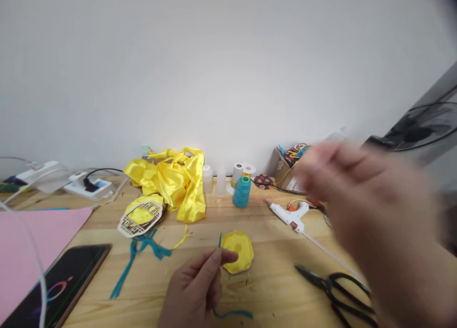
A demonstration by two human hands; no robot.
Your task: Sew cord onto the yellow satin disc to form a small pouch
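Pinching a teal thread (233,313) in a narrow grip of thumb and forefinger, the left hand (198,283) lies at the near centre of the wooden table (271,292), one end of the thread standing above the fingertips and the other trailing below. The right hand (357,194) is raised at the right and blurred; whether its grip holds anything cannot be told. Black-handled scissors (323,284) lie below it, and a smartphone (53,290) lies at the near left. Just beyond the left fingertips, which overlap it in view, rests a yellow fabric disc (244,259). Farther out are a bundle of teal strands (144,242), a pale lattice ornament (124,224) and a white glue gun (291,216). Behind these stand a cone of teal thread (242,194) and crumpled yellow satin (178,180), near the wall (228,71).
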